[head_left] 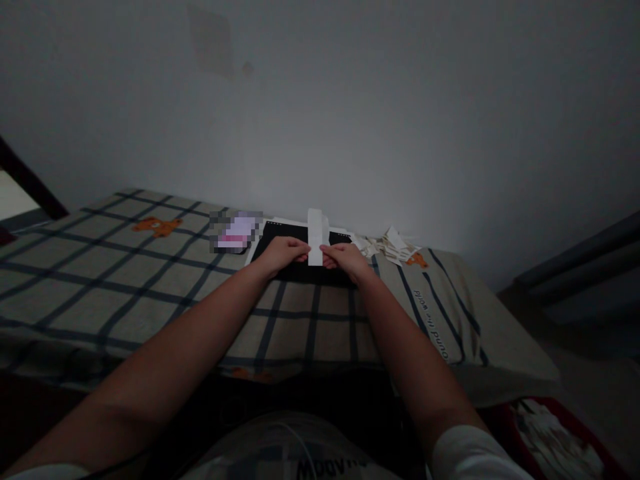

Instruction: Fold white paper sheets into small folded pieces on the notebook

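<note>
A white paper strip (315, 230) stands up between my two hands, above a flat black folder-like sheet (293, 272) with white sheets showing at its edges. My left hand (287, 252) pinches the strip's left edge with thumb and fingers. On the other edge, my right hand (347, 259) is closed in a similar pinch. Behind the strip, part of another white piece shows; whether it is the same paper folded I cannot tell. To the right of the black sheet lies a loose pile of white paper strips (395, 247).
A checked cloth (165, 280) covers the table against the wall (350, 120). Left of the black sheet lies a phone-like object (237, 232), its screen blurred. At the lower right, a red container (597, 433) holds whitish pieces (555, 437).
</note>
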Tool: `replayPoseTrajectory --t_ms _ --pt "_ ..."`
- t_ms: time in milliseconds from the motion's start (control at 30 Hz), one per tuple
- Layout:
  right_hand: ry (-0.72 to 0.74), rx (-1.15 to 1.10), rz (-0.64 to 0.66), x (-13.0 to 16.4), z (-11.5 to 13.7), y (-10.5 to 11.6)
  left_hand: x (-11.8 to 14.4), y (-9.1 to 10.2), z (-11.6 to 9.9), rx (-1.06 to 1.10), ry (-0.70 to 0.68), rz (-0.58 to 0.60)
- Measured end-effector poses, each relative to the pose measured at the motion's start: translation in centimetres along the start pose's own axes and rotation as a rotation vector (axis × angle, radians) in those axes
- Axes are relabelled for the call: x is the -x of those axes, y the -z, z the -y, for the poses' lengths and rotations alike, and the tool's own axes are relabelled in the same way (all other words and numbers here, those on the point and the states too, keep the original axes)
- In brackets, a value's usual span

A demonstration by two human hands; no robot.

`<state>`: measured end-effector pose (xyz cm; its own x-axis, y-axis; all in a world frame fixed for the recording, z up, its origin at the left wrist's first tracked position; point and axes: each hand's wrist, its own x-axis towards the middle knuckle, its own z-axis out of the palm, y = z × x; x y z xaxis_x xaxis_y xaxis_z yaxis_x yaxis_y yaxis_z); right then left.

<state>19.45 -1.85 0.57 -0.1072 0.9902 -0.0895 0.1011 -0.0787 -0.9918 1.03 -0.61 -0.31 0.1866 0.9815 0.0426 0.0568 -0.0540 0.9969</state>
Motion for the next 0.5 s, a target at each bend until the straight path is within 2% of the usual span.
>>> replayPoseTrajectory --t_ms 167,267,500 --pt "0.064 -0.026 -0.096 -0.48 0.02 0.26 0.31 -0.25 0.08 -0.046 0.056 0.129" --pt "0.097 -0.01 -0.083 -0.56 -0.14 0.3 0.4 -0.31 0.11 -0.064 0.057 0.163" --pt "0.079 0.037 -0.018 0.09 0.1 -0.11 0.07 -0.13 -0.08 0.021 0.022 0.048"
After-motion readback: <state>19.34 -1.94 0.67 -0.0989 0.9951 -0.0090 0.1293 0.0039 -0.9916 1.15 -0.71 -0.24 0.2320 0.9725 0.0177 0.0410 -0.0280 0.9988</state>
